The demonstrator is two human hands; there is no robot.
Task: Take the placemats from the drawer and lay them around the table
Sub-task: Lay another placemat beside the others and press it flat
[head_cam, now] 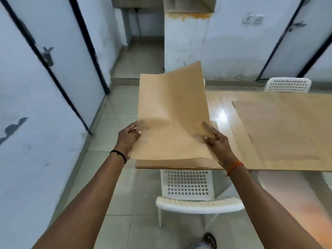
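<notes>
Both hands, left hand (128,136) and right hand (216,142), grip unmarked tan placemats (172,114)

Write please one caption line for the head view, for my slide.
Both hands, left and right, hold tan placemats above a white chair beside the table.

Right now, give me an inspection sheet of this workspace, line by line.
Surface: glossy table, one laid placemat on it.
Job's things: held placemats, a tan stack with the top one curled up.
Clutter: nothing seen.
Grips: left hand and right hand each pinch a side of the stack.
Cables: nothing seen.
Surroundings: near white chair below the stack, far white chair, tiled floor, doors either side.
</notes>
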